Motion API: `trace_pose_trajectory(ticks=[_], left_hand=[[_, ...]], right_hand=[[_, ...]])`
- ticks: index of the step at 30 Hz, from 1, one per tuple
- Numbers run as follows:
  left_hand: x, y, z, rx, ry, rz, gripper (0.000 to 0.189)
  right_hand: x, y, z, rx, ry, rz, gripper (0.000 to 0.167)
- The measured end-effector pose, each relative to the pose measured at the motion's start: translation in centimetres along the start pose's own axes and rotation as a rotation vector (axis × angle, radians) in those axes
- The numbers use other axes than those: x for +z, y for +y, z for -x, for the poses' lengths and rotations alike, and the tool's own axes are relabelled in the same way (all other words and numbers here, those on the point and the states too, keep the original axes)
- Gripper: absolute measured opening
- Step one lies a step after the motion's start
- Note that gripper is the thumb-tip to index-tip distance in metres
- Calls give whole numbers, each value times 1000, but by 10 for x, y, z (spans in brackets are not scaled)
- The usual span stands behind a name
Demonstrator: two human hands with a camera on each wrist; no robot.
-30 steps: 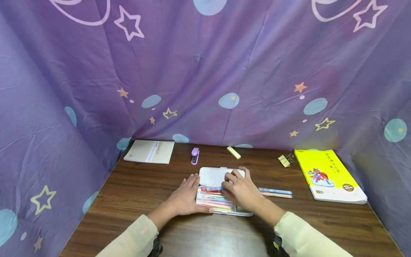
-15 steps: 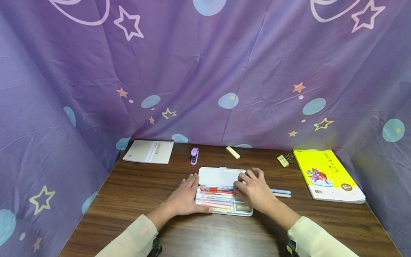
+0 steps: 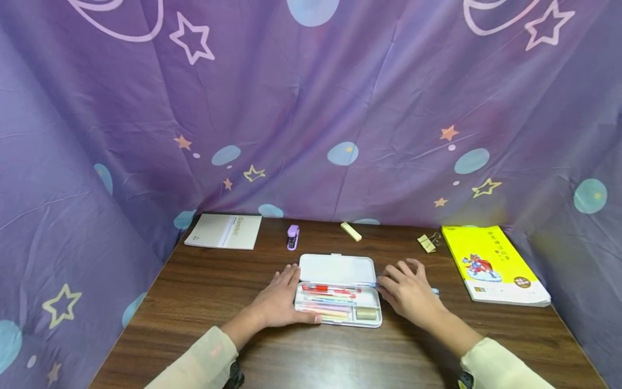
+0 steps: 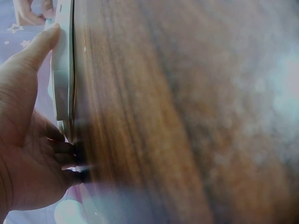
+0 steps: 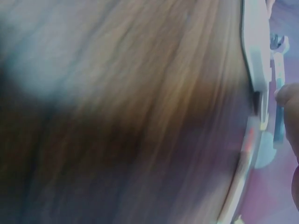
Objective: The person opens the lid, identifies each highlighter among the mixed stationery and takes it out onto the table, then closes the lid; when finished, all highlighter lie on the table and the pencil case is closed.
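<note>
A white pencil case (image 3: 371,297) lies open on the table, its lid (image 3: 335,269) folded back. Inside are several pens, including a red one (image 3: 322,288), and an olive-grey block (image 3: 366,313). My left hand (image 3: 272,303) steadies the case's left end, thumb (image 4: 46,42) along the front edge and fingers straight at the left side. Just right of the case, my right hand (image 3: 409,292) pinches a blue pen (image 5: 279,119), whose tip end points left over the case's hinge side. Under the right hand lies a pale pen (image 5: 239,172), mostly hidden in the head view.
Along the back are a notebook (image 3: 224,231), a purple stapler (image 3: 292,237), a pale yellow eraser-like bar (image 3: 351,231) and a binder clip (image 3: 427,243). A yellow book (image 3: 493,259) lies at right. Purple cloth (image 3: 311,119) hangs behind the brown table (image 3: 311,356).
My right hand has moved right from over the pencil case, bringing the blue pen along and uncovering the case's right side. The left hand stays in place.
</note>
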State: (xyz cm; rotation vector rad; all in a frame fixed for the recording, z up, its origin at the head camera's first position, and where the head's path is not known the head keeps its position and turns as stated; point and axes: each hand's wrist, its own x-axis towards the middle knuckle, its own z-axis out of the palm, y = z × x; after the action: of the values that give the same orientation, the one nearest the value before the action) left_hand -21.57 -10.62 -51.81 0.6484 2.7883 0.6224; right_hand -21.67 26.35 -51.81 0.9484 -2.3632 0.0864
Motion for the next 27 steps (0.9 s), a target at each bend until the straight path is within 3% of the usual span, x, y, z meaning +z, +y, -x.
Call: trace_pose_trajectory(ticks=[16, 27], left_hand=[[-1, 1, 0, -11, -13, -13, 144], [-2, 3, 1, -4, -14, -23, 142]], right_hand=[[-11, 25, 48, 49, -6, 31, 20], [-14, 30, 64, 42, 46, 35, 17]])
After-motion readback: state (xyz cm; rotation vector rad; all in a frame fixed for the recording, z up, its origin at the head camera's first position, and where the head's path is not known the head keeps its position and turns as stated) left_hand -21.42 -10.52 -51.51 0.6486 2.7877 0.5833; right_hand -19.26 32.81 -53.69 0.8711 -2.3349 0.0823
